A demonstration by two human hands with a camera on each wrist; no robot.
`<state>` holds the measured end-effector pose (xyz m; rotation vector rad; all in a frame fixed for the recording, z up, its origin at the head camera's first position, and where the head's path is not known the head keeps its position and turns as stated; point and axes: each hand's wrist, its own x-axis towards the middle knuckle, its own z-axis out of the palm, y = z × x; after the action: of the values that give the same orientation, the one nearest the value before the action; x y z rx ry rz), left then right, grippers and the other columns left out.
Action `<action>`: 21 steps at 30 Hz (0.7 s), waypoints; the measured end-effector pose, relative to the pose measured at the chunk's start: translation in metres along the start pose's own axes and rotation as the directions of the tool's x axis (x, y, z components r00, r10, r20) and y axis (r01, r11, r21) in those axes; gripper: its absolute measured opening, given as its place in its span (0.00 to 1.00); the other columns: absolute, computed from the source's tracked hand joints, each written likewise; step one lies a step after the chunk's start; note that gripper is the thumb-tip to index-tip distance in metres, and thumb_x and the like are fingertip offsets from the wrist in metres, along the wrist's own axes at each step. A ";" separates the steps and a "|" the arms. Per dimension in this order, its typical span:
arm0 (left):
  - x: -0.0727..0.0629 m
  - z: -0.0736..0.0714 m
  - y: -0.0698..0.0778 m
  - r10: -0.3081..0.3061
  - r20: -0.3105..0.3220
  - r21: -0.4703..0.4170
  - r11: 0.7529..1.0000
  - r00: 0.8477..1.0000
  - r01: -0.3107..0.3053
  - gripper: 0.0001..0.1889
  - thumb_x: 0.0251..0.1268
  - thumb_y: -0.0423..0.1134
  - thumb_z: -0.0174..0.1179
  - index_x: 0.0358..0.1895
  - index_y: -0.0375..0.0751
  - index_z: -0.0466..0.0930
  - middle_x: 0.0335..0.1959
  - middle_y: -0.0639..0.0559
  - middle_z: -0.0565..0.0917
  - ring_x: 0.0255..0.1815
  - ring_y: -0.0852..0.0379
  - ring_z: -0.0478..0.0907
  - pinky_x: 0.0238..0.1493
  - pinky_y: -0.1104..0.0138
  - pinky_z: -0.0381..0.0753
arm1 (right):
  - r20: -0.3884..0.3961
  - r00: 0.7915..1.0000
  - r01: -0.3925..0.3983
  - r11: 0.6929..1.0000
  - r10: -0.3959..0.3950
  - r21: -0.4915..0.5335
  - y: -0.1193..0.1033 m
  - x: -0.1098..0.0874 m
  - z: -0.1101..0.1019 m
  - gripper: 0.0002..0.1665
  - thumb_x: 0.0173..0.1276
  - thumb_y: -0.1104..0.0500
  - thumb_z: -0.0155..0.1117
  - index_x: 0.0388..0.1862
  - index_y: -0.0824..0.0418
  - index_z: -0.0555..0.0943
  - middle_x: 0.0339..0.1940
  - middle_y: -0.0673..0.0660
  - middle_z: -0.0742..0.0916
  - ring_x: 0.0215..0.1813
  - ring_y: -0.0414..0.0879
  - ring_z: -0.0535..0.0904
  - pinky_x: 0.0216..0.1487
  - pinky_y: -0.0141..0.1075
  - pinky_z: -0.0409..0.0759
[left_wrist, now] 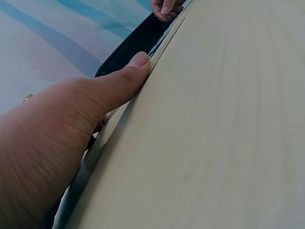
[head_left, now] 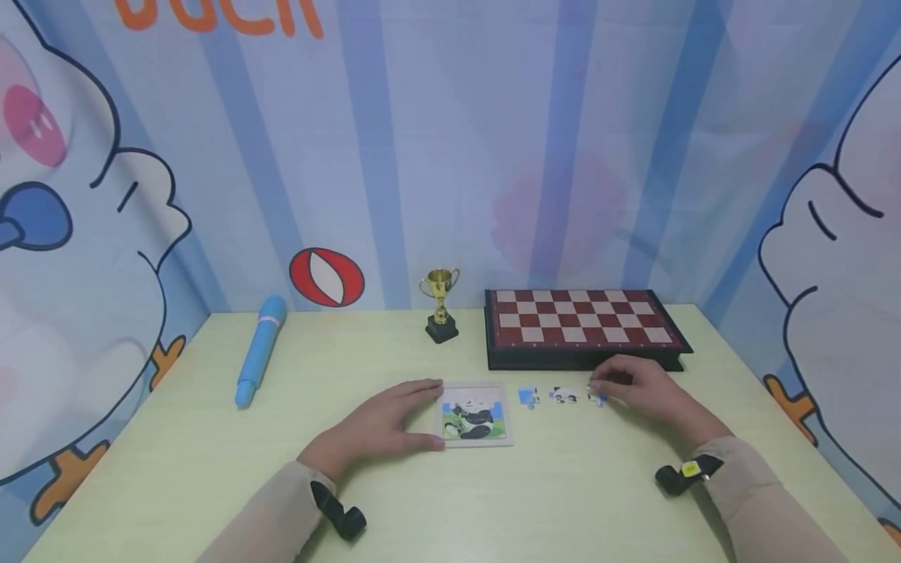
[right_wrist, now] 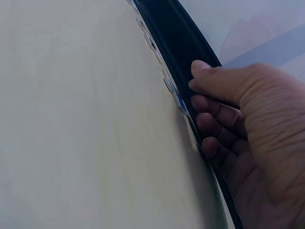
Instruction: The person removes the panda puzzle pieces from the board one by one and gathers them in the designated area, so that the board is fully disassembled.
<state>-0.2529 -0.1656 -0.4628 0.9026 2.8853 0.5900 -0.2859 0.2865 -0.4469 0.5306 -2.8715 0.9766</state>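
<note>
A panda jigsaw puzzle in a pale square frame (head_left: 510,426) lies on the table, its upper part bare of picture. My left hand (head_left: 383,422) rests at its left side, fingers at the far corner and thumb (left_wrist: 121,83) along the near corner. To the right lie loose jigsaw pieces in a row: a blue one (head_left: 528,396), one with a panda's face (head_left: 564,395), and a blue-and-white one (head_left: 600,400) under my right fingertips. My right hand (head_left: 644,393) hovers there with loosely bent fingers, thumb (right_wrist: 214,78) close to the index finger, nothing visible between them.
A folded chessboard box (head_left: 584,358) stands just behind the loose pieces, close to my right hand. Behind the puzzle is a small gold trophy cup (head_left: 440,305). A blue microphone-shaped stick (head_left: 259,352) lies at the left. A printed cloth backdrop (head_left: 450,156) encloses the table.
</note>
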 end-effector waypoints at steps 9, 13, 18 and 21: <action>0.001 0.002 -0.001 -0.001 -0.004 -0.006 1.000 1.000 0.001 0.51 0.54 0.81 0.53 0.79 0.60 0.59 0.79 0.65 0.58 0.79 0.58 0.55 0.76 0.53 0.59 | 0.001 0.967 0.252 0.964 -0.253 0.085 -0.039 0.006 0.010 0.06 0.73 0.55 0.66 0.44 0.53 0.87 0.37 0.42 0.87 0.37 0.40 0.79 0.41 0.34 0.82; 0.000 0.003 -0.002 -0.003 0.002 -0.002 1.000 1.000 0.003 0.51 0.53 0.82 0.52 0.79 0.60 0.59 0.79 0.64 0.58 0.79 0.57 0.54 0.76 0.53 0.58 | 0.064 0.922 0.369 0.919 -0.381 0.142 -0.070 0.017 0.032 0.05 0.73 0.55 0.67 0.44 0.50 0.86 0.38 0.40 0.86 0.37 0.39 0.78 0.40 0.34 0.82; -0.001 0.001 -0.002 0.007 -0.006 0.000 1.000 1.000 -0.007 0.51 0.54 0.81 0.52 0.79 0.60 0.59 0.79 0.65 0.59 0.79 0.58 0.55 0.76 0.53 0.59 | 0.155 0.885 0.413 0.895 -0.438 0.170 -0.115 0.038 0.067 0.10 0.73 0.51 0.66 0.47 0.52 0.85 0.41 0.42 0.85 0.43 0.42 0.79 0.45 0.39 0.83; -0.001 0.000 -0.003 0.023 -0.013 -0.004 1.000 1.000 -0.023 0.50 0.55 0.80 0.53 0.79 0.59 0.60 0.78 0.66 0.59 0.78 0.59 0.56 0.76 0.55 0.61 | 0.205 0.875 0.421 0.899 -0.438 0.122 -0.133 0.048 0.090 0.16 0.73 0.47 0.65 0.51 0.56 0.85 0.45 0.45 0.85 0.47 0.43 0.78 0.50 0.40 0.81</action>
<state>-0.2533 -0.1687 -0.4635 0.9366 2.8883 0.6054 -0.2814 0.1192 -0.4335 1.3020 -2.7095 0.9949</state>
